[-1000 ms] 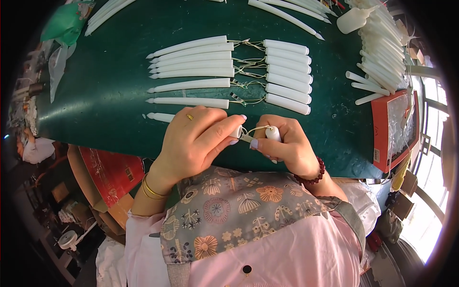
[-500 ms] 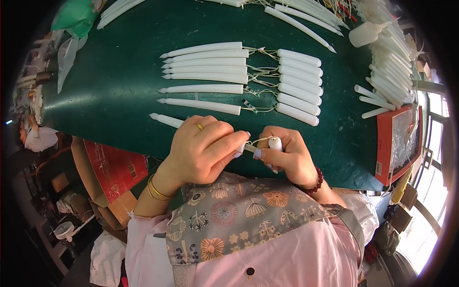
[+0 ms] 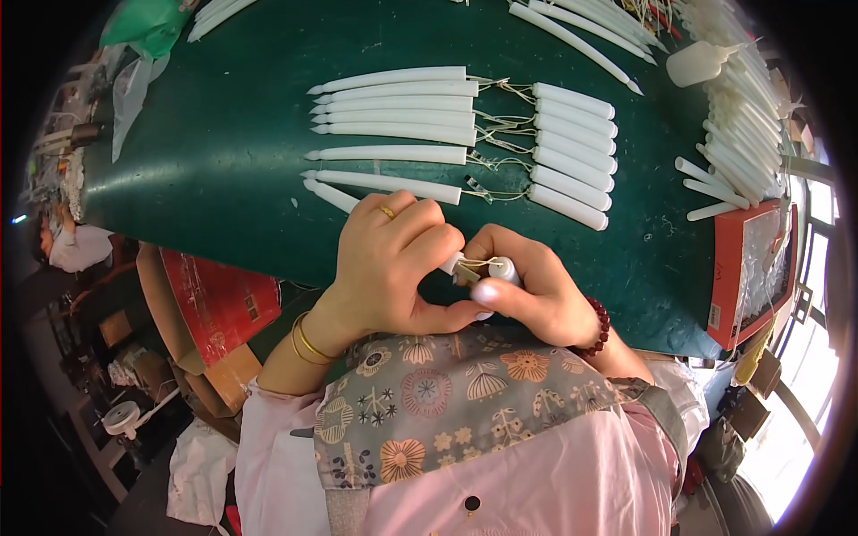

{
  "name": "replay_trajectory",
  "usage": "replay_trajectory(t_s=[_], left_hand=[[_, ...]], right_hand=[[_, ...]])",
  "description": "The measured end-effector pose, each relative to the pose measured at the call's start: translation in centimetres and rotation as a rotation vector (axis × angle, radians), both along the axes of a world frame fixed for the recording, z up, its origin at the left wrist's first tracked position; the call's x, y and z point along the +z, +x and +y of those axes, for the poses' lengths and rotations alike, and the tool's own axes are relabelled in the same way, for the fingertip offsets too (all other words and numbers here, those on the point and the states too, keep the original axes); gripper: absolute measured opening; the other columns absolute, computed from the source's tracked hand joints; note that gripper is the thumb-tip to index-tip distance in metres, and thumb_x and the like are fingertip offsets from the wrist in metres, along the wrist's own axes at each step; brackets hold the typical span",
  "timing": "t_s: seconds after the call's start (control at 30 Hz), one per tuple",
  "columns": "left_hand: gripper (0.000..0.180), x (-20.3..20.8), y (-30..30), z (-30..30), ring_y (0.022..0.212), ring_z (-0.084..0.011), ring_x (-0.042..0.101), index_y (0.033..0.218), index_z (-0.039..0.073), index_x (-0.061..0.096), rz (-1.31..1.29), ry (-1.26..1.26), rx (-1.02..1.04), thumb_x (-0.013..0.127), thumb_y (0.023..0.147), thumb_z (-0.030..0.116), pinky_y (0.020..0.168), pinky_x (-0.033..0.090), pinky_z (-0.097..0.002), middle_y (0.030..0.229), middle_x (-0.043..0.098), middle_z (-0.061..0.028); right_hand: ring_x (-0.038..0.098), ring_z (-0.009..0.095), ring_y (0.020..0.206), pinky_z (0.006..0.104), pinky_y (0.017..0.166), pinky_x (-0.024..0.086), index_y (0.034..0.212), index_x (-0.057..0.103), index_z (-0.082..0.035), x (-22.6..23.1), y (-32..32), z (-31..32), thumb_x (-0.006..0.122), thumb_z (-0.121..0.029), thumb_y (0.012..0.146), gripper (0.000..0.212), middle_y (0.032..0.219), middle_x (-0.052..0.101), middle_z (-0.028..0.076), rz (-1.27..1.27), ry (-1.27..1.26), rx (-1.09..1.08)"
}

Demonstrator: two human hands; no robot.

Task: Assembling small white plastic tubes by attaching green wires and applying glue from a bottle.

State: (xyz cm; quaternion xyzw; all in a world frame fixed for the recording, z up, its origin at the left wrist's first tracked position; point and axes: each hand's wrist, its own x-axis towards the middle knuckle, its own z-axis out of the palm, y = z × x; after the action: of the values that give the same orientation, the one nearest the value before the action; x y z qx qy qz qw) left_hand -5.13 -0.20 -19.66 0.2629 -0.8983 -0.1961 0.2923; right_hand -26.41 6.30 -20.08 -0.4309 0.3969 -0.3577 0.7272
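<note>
In my left hand [image 3: 386, 263] is a white electric taper candle [image 3: 331, 196]. Its flame-shaped tip sticks out past the knuckles, and its cut end shows at the fingertips. My right hand [image 3: 541, 290] grips a short white tube [image 3: 505, 270], its end turned up toward me. Thin pale wires [image 3: 481, 263] run between the two pieces. By the candle's end, at the right thumb and fingers, is a small flat tan piece [image 3: 466, 273], partly hidden. Beyond my hands lies a row of candles [image 3: 393, 154], wired to a stack of short white tubes [image 3: 572, 161].
A large pile of white tubes [image 3: 737, 143] sits at the right, with a white squeeze bottle [image 3: 700, 64] by it. Below stands a red box [image 3: 735, 277]. More candles [image 3: 581, 36] lie at the far edge. A green bag [image 3: 143, 27] is far left, an open carton [image 3: 210, 308] near left.
My hands have drawn closer together, bringing the candle's end nearer the short tube. The left thumb has shifted down toward the right thumb. The whole view has moved slightly.
</note>
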Motion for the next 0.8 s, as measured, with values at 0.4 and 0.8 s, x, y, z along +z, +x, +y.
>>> replay_trajectory(t_s=[0.4, 0.8], left_hand=[[0.044, 0.1, -0.3, -0.4, 0.06, -0.0247, 0.047, 0.07, 0.011, 0.054, -0.004, -0.042, 0.137, 0.086, 0.065, 0.04, 0.057, 0.036, -0.0357, 0.068, 0.044, -0.0028], [0.019, -0.4, 0.3, 0.9, 0.058, -0.0262, 0.049, 0.073, 0.007, 0.057, -0.083, 0.047, 0.123, 0.071, 0.077, 0.019, 0.056, 0.041, -0.0382, 0.066, 0.049, -0.0053]], right_hand=[[0.053, 0.01, 0.077, 0.0268, 0.072, 0.046, 0.135, 0.056, 0.007, -0.8, -0.6, 0.1, 0.048, -0.06, 0.109, 0.072, 0.089, 0.059, 0.004, -0.138, -0.159, 0.082], [0.074, 0.025, 0.083, 0.037, 0.075, 0.06, 0.142, 0.054, -0.003, -0.5, -1.2, 1.3, 0.069, 0.005, 0.091, 0.054, 0.115, 0.072, 0.011, 0.428, -0.671, -0.162]])
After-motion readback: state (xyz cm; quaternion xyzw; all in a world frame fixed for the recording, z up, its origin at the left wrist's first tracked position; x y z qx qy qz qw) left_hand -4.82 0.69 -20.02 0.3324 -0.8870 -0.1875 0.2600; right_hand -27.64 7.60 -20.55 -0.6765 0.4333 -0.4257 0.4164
